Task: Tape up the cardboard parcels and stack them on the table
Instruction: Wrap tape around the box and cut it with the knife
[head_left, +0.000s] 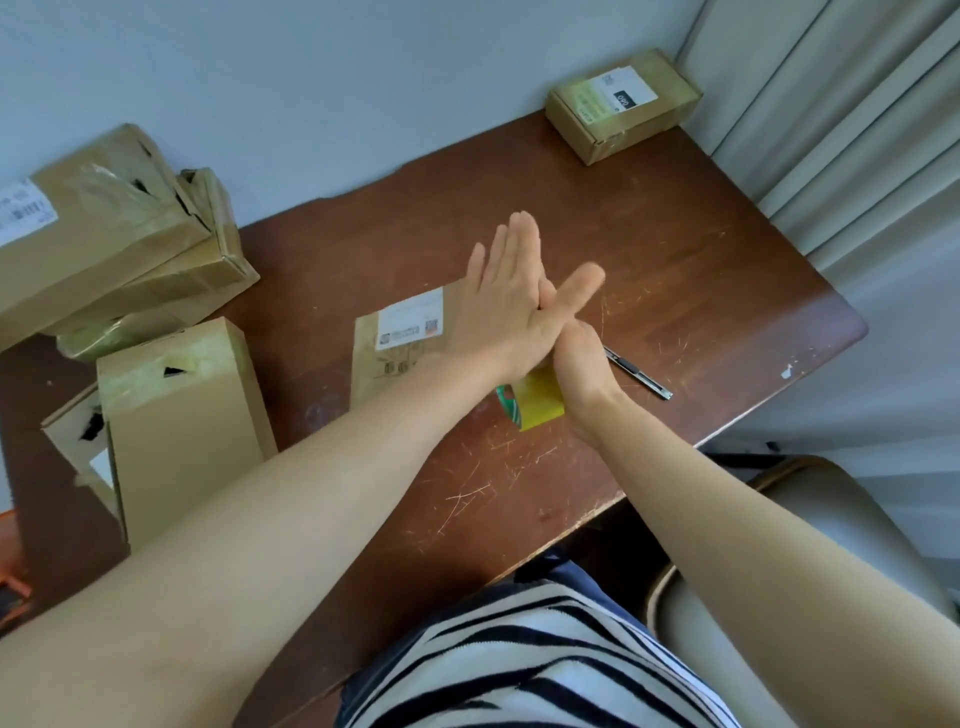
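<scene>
Left hand (501, 296) and right hand (579, 364) press flat, palm to palm, perhaps above a glossy yellow tape roll (537, 408).

Bare table (701, 270) between far box (623, 104) and knife (641, 376); parcel stack (104, 234) at left.

Small box (623, 117), far right: label 1 (636, 83), white, w/ black patch (625, 98); white chars on the patch approx. "OGO", upside down, reading uncertain. Other print on label 1 too small. Yellow-green sticker (592, 104) beside it, text illegible.

Flat parcel (371, 364), centre: label 2 (410, 314), white, w/ barcode strip and QR code (431, 327); no chars legible. Dark printed marks (399, 367) on the cardboard below, illegible.

Big box (104, 228), left: label 3 (21, 210), white, barcode lines visible, text blurred.

Tape roll (537, 405): green/red print on inner ring, unreadable.
</scene>
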